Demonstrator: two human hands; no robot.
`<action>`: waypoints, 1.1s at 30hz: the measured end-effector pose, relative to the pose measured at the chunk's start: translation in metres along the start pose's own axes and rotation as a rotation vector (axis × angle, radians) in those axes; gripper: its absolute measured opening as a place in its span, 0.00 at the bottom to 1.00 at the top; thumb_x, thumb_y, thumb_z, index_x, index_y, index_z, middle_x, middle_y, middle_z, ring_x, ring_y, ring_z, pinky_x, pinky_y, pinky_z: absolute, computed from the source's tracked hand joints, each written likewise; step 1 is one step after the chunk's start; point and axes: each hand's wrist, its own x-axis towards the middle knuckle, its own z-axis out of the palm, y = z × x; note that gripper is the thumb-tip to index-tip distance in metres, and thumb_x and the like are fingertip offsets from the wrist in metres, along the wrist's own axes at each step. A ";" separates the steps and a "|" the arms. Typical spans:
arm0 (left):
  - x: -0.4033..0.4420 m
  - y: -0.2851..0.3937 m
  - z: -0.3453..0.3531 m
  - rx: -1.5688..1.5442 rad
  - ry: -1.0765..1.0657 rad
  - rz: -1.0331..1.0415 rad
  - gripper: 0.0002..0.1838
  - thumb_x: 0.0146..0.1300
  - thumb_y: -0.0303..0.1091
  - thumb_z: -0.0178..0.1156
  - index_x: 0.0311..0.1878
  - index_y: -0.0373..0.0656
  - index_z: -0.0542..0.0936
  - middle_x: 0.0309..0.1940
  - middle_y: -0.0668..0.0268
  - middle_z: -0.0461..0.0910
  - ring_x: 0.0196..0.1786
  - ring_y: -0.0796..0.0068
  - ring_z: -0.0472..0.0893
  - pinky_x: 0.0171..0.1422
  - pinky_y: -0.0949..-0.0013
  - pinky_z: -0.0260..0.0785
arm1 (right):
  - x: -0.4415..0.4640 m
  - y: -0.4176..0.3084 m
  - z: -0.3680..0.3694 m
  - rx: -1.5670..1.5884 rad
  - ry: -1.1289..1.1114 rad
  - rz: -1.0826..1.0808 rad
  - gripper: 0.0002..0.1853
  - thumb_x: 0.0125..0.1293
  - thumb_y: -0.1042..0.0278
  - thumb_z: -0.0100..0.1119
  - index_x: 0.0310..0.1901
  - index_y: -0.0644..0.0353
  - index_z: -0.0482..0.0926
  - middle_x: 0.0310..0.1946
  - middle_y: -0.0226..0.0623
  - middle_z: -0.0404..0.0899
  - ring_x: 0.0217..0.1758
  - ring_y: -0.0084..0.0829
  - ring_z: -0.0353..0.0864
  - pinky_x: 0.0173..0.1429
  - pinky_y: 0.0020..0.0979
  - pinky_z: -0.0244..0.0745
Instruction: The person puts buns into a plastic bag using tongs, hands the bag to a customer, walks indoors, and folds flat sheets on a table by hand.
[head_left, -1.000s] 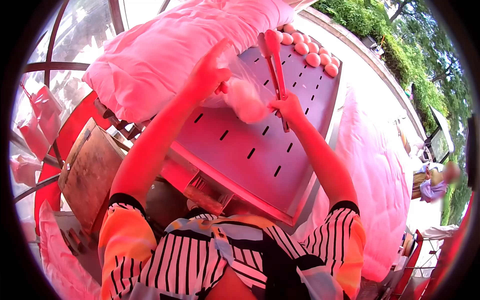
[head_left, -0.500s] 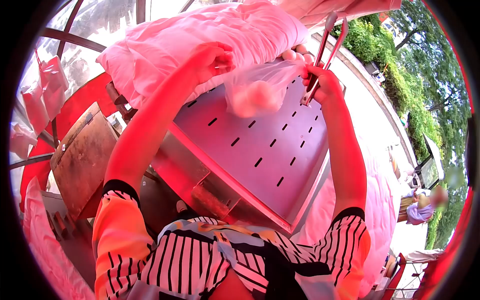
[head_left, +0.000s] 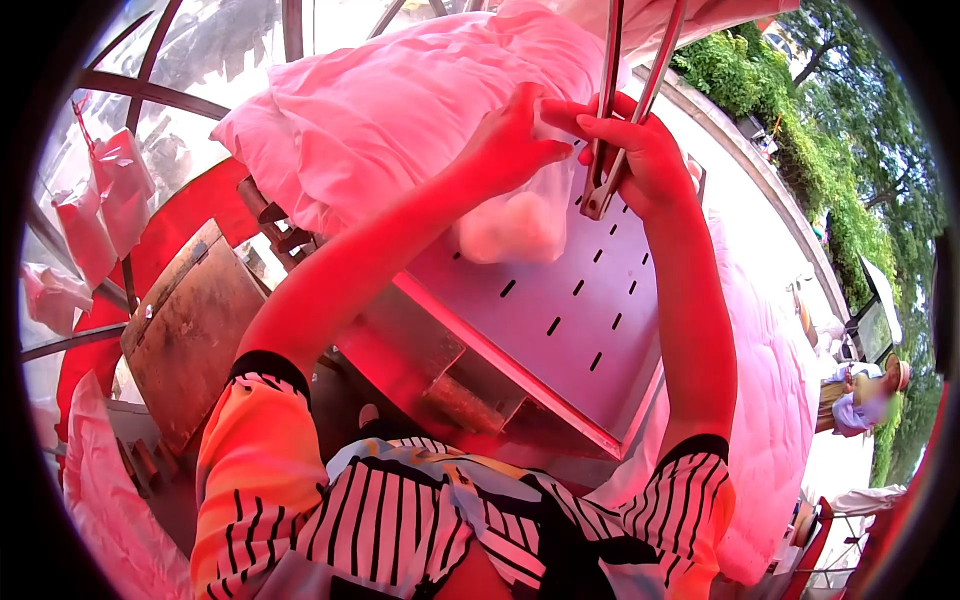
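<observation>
A clear plastic bag (head_left: 515,225) with several round pale items in its bottom hangs above the slotted metal tray (head_left: 540,330). My left hand (head_left: 512,143) pinches the top of the bag from the left. Close beside it, my right hand (head_left: 640,150) is wrapped round metal tongs (head_left: 607,165), whose arms point up out of view. The fingertips of my right hand also reach to the bag's top. The two hands nearly meet there.
A thick pink quilt (head_left: 370,120) lies at the tray's far left, another (head_left: 765,400) along its right. A rusty metal box (head_left: 190,330) stands at left near hanging plastic bags (head_left: 120,185). A person (head_left: 857,400) is outside at right.
My left hand has moved right to the bag's top, and the bag now hangs more upright. My right hand has come closer with the tongs, which now stand steeper.
</observation>
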 end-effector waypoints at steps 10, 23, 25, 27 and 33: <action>-0.014 0.039 -0.133 0.018 -0.020 0.117 0.12 0.59 0.28 0.58 0.46 0.42 0.71 0.19 0.68 0.73 0.20 0.79 0.74 0.24 0.74 0.65 | 0.011 -0.027 0.114 0.043 -0.172 -0.148 0.07 0.59 0.77 0.57 0.38 0.62 0.71 0.44 0.47 0.81 0.37 0.26 0.80 0.33 0.22 0.72; -0.182 0.072 -0.373 0.470 -0.025 -0.565 0.05 0.61 0.30 0.54 0.34 0.40 0.71 0.14 0.71 0.65 0.19 0.85 0.63 0.24 0.76 0.56 | 0.282 0.147 0.266 -1.226 0.123 -0.255 0.42 0.42 0.43 0.73 0.48 0.70 0.68 0.36 0.53 0.79 0.44 0.44 0.80 0.50 0.38 0.74; -0.214 0.054 -0.405 0.508 0.095 -0.694 0.04 0.62 0.28 0.53 0.32 0.41 0.69 0.13 0.74 0.61 0.18 0.87 0.62 0.21 0.77 0.53 | 0.278 0.191 0.291 -1.334 0.039 -0.050 0.39 0.51 0.51 0.67 0.57 0.71 0.66 0.46 0.56 0.76 0.52 0.45 0.77 0.58 0.39 0.71; -0.247 0.035 -0.454 0.378 0.197 -0.683 0.02 0.62 0.27 0.51 0.33 0.44 0.70 0.15 0.77 0.60 0.16 0.90 0.60 0.19 0.81 0.49 | 0.290 0.232 0.280 -1.167 0.040 0.029 0.25 0.55 0.59 0.60 0.51 0.67 0.72 0.46 0.55 0.77 0.53 0.47 0.77 0.58 0.40 0.71; -0.238 0.043 -0.497 0.142 0.452 -0.455 0.14 0.67 0.31 0.48 0.54 0.41 0.70 0.21 0.77 0.65 0.15 0.92 0.60 0.19 0.85 0.50 | 0.226 0.047 0.083 -0.819 0.883 -0.292 0.15 0.54 0.60 0.60 0.35 0.66 0.76 0.28 0.50 0.80 0.34 0.51 0.81 0.34 0.42 0.74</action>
